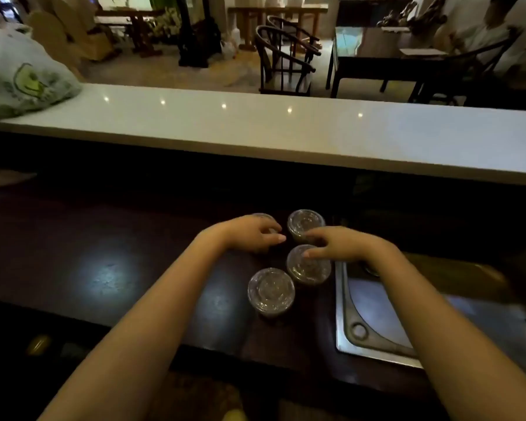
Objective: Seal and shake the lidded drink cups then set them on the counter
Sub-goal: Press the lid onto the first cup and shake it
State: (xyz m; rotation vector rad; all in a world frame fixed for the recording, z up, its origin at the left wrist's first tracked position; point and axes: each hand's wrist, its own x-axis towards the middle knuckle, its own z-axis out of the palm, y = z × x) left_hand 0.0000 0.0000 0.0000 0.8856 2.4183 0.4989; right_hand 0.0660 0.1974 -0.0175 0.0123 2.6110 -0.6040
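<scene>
Several clear plastic drink cups with domed lids stand close together on the dark lower counter (134, 238). My left hand (249, 235) lies over the far-left cup (260, 216), with fingers and thumb curled round its lid, and hides most of it. My right hand (337, 243) reaches in from the right with its fingers spread. The fingertips touch the near side of the far-right cup (305, 221), and the thumb rests on the lid of the near-right cup (308, 268). The near-left cup (271, 291) stands untouched.
A steel sink (377, 314) is set into the counter right beside the cups. Behind them runs a raised white counter (286, 129), with a printed plastic bag (22, 77) at its left end. Chairs, tables and a seated person are beyond.
</scene>
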